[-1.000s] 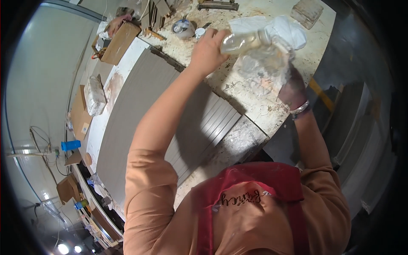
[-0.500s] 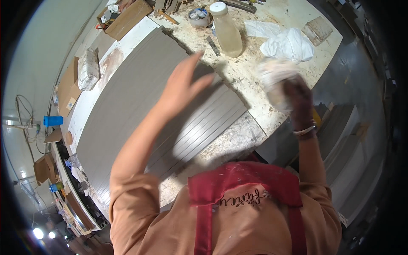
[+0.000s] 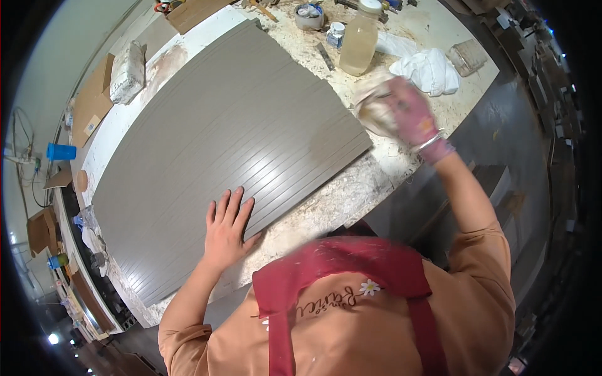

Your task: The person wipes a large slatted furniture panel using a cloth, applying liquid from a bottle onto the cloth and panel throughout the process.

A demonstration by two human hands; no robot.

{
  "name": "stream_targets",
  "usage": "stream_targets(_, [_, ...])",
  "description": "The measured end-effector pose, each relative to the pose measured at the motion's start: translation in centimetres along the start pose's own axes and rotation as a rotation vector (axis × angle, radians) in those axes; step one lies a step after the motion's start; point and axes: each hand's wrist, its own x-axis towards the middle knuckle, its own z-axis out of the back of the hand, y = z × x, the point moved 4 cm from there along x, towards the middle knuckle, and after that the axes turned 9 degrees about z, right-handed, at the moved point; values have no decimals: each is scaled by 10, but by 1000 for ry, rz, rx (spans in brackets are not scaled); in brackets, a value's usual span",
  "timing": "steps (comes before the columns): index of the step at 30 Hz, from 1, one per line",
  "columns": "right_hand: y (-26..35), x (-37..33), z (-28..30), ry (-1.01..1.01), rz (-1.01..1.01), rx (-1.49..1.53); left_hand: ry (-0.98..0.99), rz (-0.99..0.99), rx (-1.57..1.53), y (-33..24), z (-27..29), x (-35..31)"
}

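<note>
A wide stack of grey-brown boards (image 3: 213,119), with narrow grooves along its near side, lies across the worktable. My bare left hand (image 3: 227,229) rests flat on the near edge of the stack, its fingers spread. In a pink glove, my right hand (image 3: 411,113) grips a bunched whitish cloth (image 3: 375,109) just beyond the right end of the boards. That cloth is partly smeared by motion, and the fingers around it are partly hidden.
On the stained worktable (image 3: 433,25) stand a bottle of yellowish liquid (image 3: 359,44), a small jar (image 3: 335,35) and a tub (image 3: 309,17). White cloth (image 3: 433,70) lies at the far right beside a wrapped block (image 3: 468,57). Another wrapped block (image 3: 128,72) sits on the left.
My left hand has come down from above the middle of the boards to lie on their near edge. My right hand has moved left with the cloth, toward the boards' right end.
</note>
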Motion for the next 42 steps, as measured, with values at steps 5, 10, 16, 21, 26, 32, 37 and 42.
stream_targets(5, [59, 5, -53, 348, -3, 29, -10, -4, -1, 4, -3, -5])
stream_targets(10, [-67, -27, -21, 127, -427, 69, -22, -35, -43, 8, -5, -2])
stream_targets(16, [78, 13, -48, 340, -43, 107, -39, -47, -40, 10, 0, -6])
stream_targets(21, [-31, -11, -37, 301, -361, -125, -41, -87, -78, 8, -2, -10])
stream_targets(26, [72, 7, -49, 370, -47, 96, -90, -64, -77, 12, -1, -10])
stream_targets(32, [-21, 14, -2, 425, -318, -265, -94, -107, -125, 12, -3, -8])
stream_targets(37, [113, 45, -17, 297, 44, 139, -120, -55, -139, 15, 3, -12])
stream_targets(42, [76, 7, -46, 206, -87, 23, -99, -74, -170, 15, 0, -17])
